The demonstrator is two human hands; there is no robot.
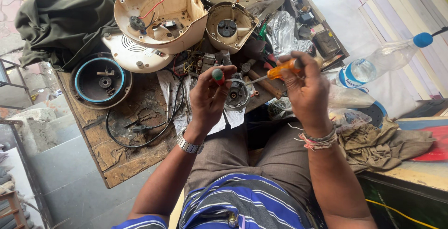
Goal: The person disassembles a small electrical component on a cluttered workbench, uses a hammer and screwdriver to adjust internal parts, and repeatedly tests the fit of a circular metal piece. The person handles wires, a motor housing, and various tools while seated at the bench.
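Both hands were raised above the person's lap, seen from above. Left hand [211,96] was curled shut around a small round metal motor part [237,94], grey and greasy, with a small knob-like piece of red and green [217,75] pinched at the fingertips; a metal link watch [189,145] circled that wrist. Right hand [305,86] was closed in a fist around a screwdriver [273,73] with a smooth, translucent orange plastic handle, its thin steel shaft pointing left so that the tip met the top of the motor part. Threaded string bracelets [319,140] wrapped the right wrist.

Just beyond the hands stood a rough, worn wooden workbench [119,161], its surface scarred and stained dark. On it lay a large cream plastic appliance shell [161,14], bowl-shaped and open, with red and black wires inside, and a smaller cream shell [229,26] beside it holding a dark round fitting. To the left sat a black circular base with a blue ring [99,80], and a thin black cord [140,126] looped across the wood. A crumpled dark green cloth [60,23] was bunched at the bench's far left corner. At right, a clear plastic bottle with a blue cap [382,58] lay on its side, near a wrinkled tan rag [387,142]. Grey trousers and a blue striped shirt filled the foreground.
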